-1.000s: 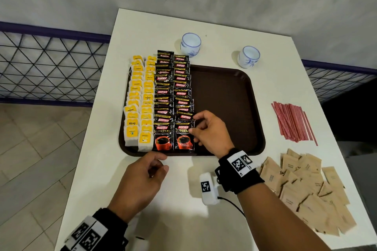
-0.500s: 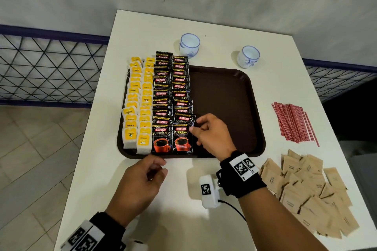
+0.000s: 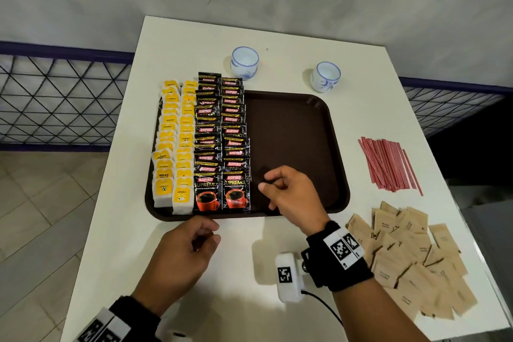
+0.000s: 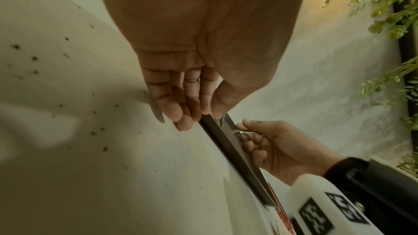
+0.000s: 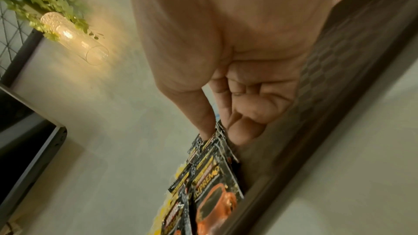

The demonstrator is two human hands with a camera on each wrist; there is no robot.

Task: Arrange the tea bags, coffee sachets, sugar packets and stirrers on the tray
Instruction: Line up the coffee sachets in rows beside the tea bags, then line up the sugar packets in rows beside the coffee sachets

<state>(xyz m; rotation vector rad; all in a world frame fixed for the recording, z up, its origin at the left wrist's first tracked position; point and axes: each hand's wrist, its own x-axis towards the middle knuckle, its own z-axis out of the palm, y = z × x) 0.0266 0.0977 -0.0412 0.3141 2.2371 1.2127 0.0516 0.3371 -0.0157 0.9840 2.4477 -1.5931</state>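
The brown tray [image 3: 340, 147] carries two columns of yellow tea bags [image 3: 177, 147] on its left and two columns of black coffee sachets [image 3: 222, 147] beside them. Its right half is bare. My right hand [image 3: 265, 181] hovers over the tray just right of the nearest sachets [image 5: 217, 185], fingers loosely curled and holding nothing. My left hand [image 3: 215, 233] rests on the table with its fingertips [image 4: 181, 113] against the tray's near rim [image 4: 230, 149]. Brown sugar packets [image 3: 410, 258] and red stirrers [image 3: 388, 164] lie on the table to the tray's right.
Two small white cups [image 3: 244, 62] [image 3: 325, 76] stand behind the tray. The white table ends close on both sides, and a wire fence [image 3: 55, 103] runs along the left. The white wrist camera [image 3: 288, 277] hangs under my right wrist.
My right hand has drawn back to the right from the edge of the nearest right-column sachet it was touching. The left hand has stayed at the tray's near rim.
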